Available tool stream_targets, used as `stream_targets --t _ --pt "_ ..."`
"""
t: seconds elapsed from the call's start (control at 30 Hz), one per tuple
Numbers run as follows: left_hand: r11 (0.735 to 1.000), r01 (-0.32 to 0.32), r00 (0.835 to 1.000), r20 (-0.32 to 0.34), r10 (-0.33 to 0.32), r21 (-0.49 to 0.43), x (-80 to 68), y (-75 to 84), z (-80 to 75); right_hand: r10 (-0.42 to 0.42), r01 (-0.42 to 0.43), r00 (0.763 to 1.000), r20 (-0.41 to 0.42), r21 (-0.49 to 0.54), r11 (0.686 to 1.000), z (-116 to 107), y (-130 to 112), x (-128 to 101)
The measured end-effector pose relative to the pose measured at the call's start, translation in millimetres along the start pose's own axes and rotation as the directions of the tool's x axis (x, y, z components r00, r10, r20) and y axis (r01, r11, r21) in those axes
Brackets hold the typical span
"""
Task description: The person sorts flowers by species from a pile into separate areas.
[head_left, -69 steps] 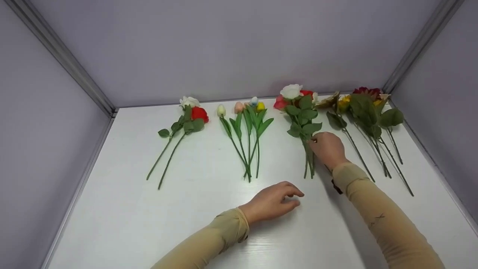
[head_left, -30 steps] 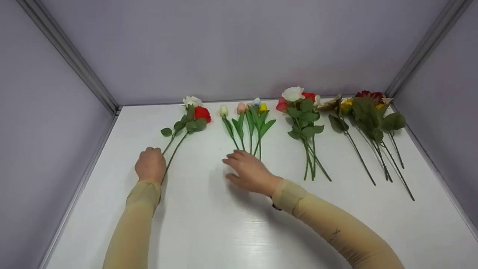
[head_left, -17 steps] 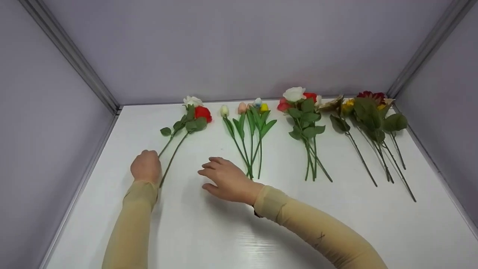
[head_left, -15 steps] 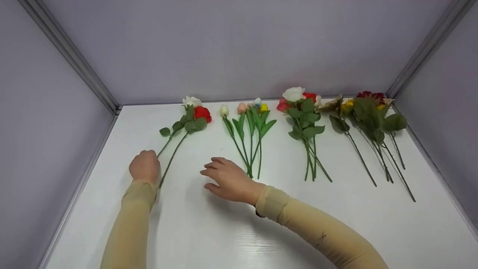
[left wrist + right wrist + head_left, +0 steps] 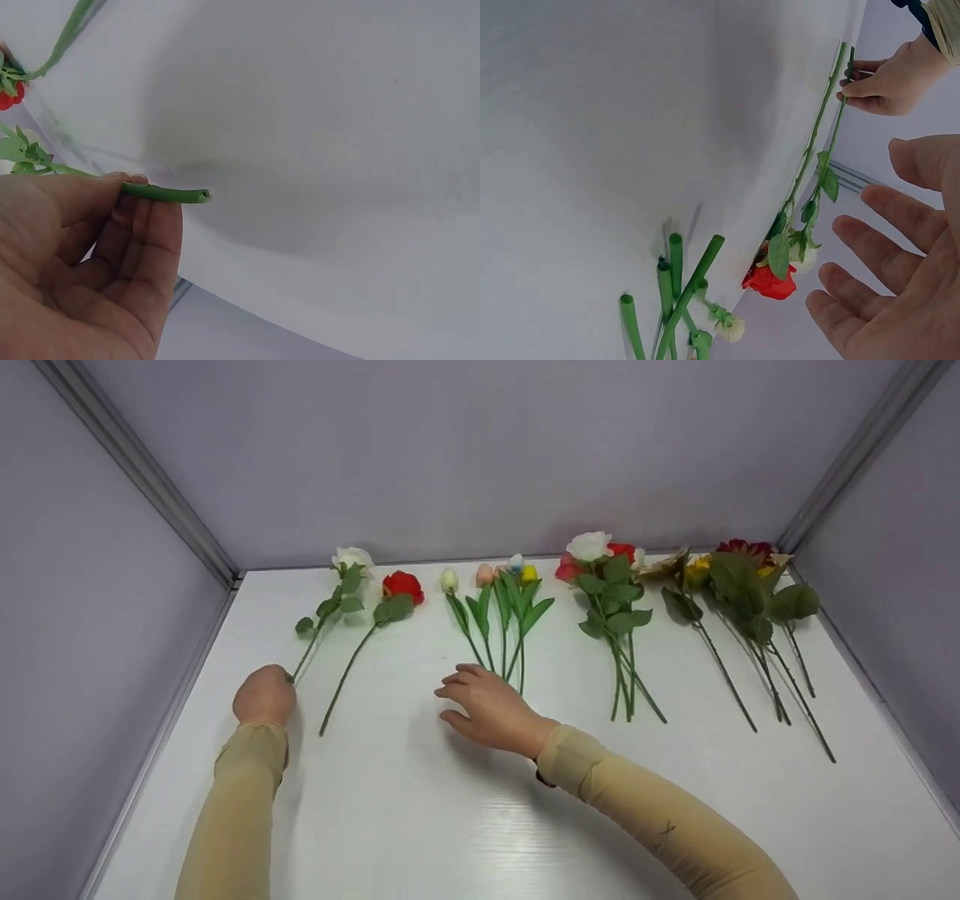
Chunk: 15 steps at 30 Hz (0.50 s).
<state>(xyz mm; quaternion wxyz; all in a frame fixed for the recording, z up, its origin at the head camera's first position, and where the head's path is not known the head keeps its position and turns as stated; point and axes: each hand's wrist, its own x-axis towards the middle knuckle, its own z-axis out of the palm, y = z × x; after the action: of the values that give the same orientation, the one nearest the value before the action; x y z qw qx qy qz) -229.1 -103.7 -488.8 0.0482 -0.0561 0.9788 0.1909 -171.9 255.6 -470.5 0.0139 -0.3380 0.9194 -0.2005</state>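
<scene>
My left hand (image 5: 265,695) pinches the lower stem of a white rose (image 5: 352,558) between thumb and fingers. In the left wrist view the cut end of the green stem (image 5: 169,193) pokes out past the fingertips. A red rose (image 5: 403,587) lies just right of it, its stem apart from the hand. My right hand (image 5: 491,708) hovers over the lower stems of several tulips (image 5: 502,604), hiding their ends in the head view. Its fingers are spread and hold nothing, as the right wrist view shows.
A bunch of roses (image 5: 615,592) with crossed stems lies right of the tulips. Further right is a group of darker flowers (image 5: 739,585) with large leaves. Grey-lilac panels (image 5: 480,457) wall the white table (image 5: 390,825) at the back and both sides.
My left hand has gone from the middle to the left, gripped the white rose and drawn it left, away from the red rose. My right hand has left the rose bunch for the tulips.
</scene>
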Motion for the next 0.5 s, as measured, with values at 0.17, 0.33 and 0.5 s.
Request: stream_targets --t 0.17,0.33,0.5 --pt "0.996 0.03 1.0 0.012 -0.029 -0.08 -1.0 -0.1 -11.7 0.041 -0.039 0.998 -0.039 0.038 0.999 -11 14 -6" --pt "0.983 -0.024 1.0 0.013 0.027 -0.184 -6.5 23.5 -18.9 0.116 -0.108 0.988 -0.1 0.083 0.991 -25 29 -12" --pt "0.918 -0.046 0.987 0.122 0.102 -0.394 -17.6 71.5 -11.6 0.252 -0.208 0.952 -0.173 0.239 0.949 -37 44 -21"
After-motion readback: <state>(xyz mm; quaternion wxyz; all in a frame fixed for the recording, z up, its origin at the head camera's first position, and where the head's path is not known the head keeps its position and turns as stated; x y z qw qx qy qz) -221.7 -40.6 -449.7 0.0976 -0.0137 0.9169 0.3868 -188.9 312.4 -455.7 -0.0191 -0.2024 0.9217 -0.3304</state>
